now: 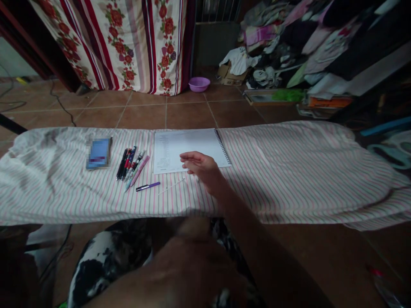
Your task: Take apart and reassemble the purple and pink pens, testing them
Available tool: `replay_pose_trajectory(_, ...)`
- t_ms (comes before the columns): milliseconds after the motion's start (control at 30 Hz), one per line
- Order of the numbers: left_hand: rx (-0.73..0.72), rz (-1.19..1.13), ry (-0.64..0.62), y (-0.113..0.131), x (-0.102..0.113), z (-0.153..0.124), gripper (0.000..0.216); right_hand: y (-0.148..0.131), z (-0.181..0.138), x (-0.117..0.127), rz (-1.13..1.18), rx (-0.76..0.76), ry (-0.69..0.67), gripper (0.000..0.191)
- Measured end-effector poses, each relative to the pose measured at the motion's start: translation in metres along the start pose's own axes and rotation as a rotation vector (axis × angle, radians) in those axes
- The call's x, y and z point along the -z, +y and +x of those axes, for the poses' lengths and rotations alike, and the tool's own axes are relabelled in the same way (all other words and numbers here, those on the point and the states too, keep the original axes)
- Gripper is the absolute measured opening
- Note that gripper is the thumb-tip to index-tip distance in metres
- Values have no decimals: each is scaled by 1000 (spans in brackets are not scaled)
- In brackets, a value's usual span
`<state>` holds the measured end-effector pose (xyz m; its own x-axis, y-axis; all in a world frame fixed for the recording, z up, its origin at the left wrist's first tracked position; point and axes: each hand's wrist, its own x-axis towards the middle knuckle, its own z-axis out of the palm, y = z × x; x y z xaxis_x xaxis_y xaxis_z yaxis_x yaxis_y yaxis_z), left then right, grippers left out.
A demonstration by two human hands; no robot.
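Note:
My right hand reaches over the lower edge of a spiral notebook, its fingers stretched out to the left and nothing visible in them. The notebook's page is mostly white, with faint print down the left side. Close to me at the bottom, my left hand is a dark blur whose fingers I cannot make out. Left of the notebook lies a bunch of several pens. A purple pen and a thin white stick lie apart, nearer to me.
A striped cloth covers the long table. A pixelated blue rectangular item lies left of the pens. Beyond, on the tiled floor, are a purple basin, a floral curtain and a heap of clothes.

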<state>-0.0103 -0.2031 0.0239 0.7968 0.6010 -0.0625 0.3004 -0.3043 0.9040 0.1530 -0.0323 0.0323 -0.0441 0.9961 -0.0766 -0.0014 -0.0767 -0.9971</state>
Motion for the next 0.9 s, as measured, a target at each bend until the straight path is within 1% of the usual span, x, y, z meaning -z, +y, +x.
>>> replay_pose_trajectory(33,30,53,32,2,20,15,18,4,1,3,-105,67,1,21)
replay_pose_trajectory(100,115,262,123,-1,53,40,16,11,1,8,-341,208,-6,22)
replay_pose_trajectory(167,185,565,330,-14,74,57,13,15,1,12,-588,317,-18,23)
replay_pose_trajectory(200,190,670,426,-23,79,61,12,17,1,13,-697,359,-28,23)
replay_pose_trajectory(267,164,800,576,-45,84,64,13,19,1,15,-849,433,-67,23)
replay_pose_trajectory(333,119,855,695,-66,86,64,12,23,1,16,-905,496,-104,20)
replay_pose_trajectory(367,95,865,730,-74,86,64,11,26,2,16,-908,517,-116,19)
replay_pose_trajectory(433,62,866,752,-85,88,65,9,32,4,17,-900,547,-138,16)
replay_pose_trajectory(533,61,821,760,-89,91,69,12,41,6,18,-898,561,-168,16)
replay_pose_trajectory(633,69,644,789,-85,93,72,17,43,7,17,-889,583,-192,17)
replay_pose_trajectory(700,76,372,846,-80,96,72,20,42,7,16,-869,605,-188,19)
replay_pose_trajectory(767,85,-69,893,-74,100,71,25,41,6,15,-847,618,-153,19)
replay_pose_trajectory(800,88,-352,890,-72,102,71,30,40,5,14,-835,616,-124,20)
replay_pose_trajectory(833,93,-622,859,-69,104,70,37,40,4,14,-821,612,-91,20)
replay_pose_trajectory(867,89,-838,794,-67,107,70,42,40,3,14,-802,605,-57,21)
replay_pose_trajectory(900,75,-1001,740,-65,109,69,47,40,3,14,-783,592,-28,22)
